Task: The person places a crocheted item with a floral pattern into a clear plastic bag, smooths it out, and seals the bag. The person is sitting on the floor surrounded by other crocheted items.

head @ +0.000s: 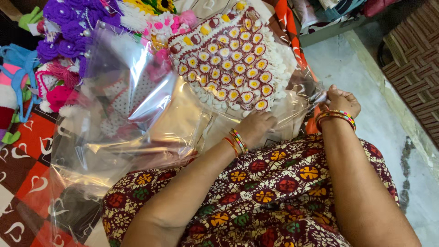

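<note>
On lap, left hand [257, 127] pressed flat on cellophane bag [151, 132], steadying crochet mat [233, 59]; right hand [340, 100] pinched bag edge, keeping mouth taut.

hands: 2, left [258, 126] at 6 o'clock of the mat, right [340, 101] at 3 o'clock | crochet flower mat [235, 55]: 1 | clear plastic bags [151, 123]: at least 2, overlapping, exact count unclear | blue hanger [20, 77]: 1, at 9 o'clock | bangle stacks [238, 141]: 2, one per wrist
</note>
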